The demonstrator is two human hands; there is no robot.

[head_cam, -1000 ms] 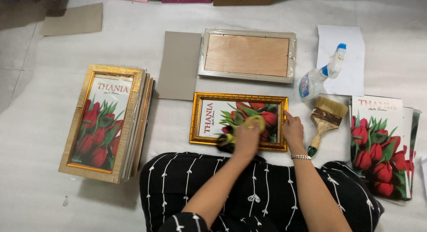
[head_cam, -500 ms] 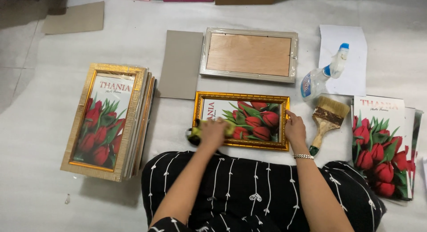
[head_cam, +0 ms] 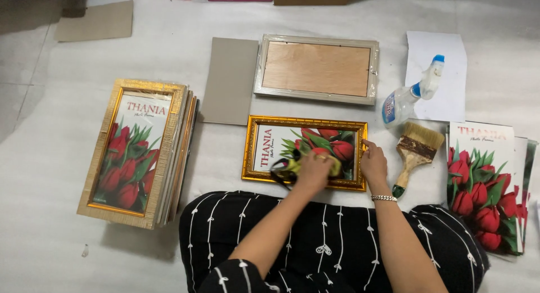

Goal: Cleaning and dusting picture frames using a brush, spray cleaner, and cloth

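We kneel at a gold frame (head_cam: 304, 153) on the floor.
Brush (head_cam: 415, 152), spray bottle (head_cam: 408, 96) right; frame stack (head_cam: 135, 152) left. Left hand (head_cam: 313, 170) grips a cloth (head_cam: 292, 167); right hand (head_cam: 373, 163) flat on the frame.

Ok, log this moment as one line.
left hand: presses yellow cloth on gold frame | right hand: steadies frame edge | brush: beside frame

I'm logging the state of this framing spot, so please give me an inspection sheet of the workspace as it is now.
Surface: white sheet over the floor.
Job's things: gold picture frame lying flat with a red tulip print; yellow-green cloth on its glass.
Clutter: stack of gold frames, grey board, face-down frame, spray bottle, paintbrush, tulip prints.
Grippers: left hand presses the cloth; right hand rests on the frame's right edge.
Cables: nothing seen.
Surroundings: cardboard piece, frame edges along the top.
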